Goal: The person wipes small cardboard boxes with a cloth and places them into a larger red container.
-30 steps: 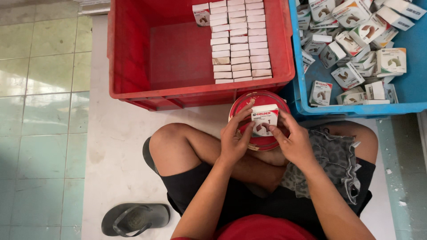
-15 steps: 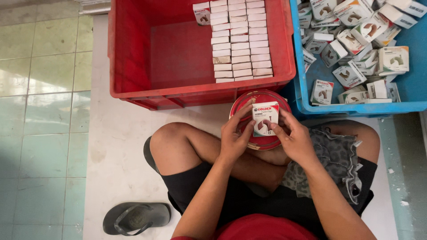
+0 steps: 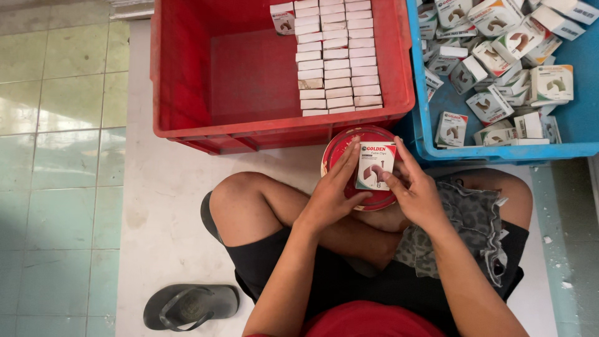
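I hold a small white carton point(image 3: 374, 165) with a red band and a brown curved picture between both hands, over a round red tin point(image 3: 340, 150) resting on my crossed legs. My left hand point(image 3: 334, 196) grips its left edge, fingers stretched up along it. My right hand point(image 3: 415, 190) pinches the right side. The carton is slightly tilted. A red crate point(image 3: 187, 81) ahead holds neat rows of the same cartons point(image 3: 337, 59) standing on edge along its right side.
A blue crate point(image 3: 419, 118) at the right is filled with several loose cartons point(image 3: 493, 43) lying at all angles. A dark sandal point(image 3: 190, 306) lies on the floor at my lower left. Green tiles run along the left; a grey cloth point(image 3: 465, 218) covers my right thigh.
The carton has tipped slightly clockwise in my hands, and my left fingers have slid up along its left edge. The crates stay where they were.
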